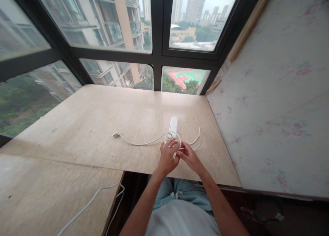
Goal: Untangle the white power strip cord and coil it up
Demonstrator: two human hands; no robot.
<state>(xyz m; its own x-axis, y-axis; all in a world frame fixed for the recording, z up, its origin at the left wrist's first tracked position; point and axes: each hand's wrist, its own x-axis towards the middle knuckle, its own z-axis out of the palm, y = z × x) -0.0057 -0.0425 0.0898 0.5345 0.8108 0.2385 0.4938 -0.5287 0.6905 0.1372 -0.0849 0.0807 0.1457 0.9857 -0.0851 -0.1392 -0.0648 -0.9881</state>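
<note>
A white power strip (173,124) lies face down or on its back near the middle of the marble sill, its long side pointing toward the window. Its white cord (144,144) runs left to a plug (116,135) resting on the stone. Just in front of the strip, part of the cord is bent into a loop. My left hand (169,155) is closed on the loop's near left side, with a ring on one finger. My right hand (189,155) pinches the loop's right side, fingertips close to the left hand. Another bend of cord lies to the right.
Dark-framed windows (157,61) rise behind the sill (123,109). On the right stands a flower-papered wall (269,126). Another white cable (89,201) crosses the lower left ledge (51,191) and hangs over its edge.
</note>
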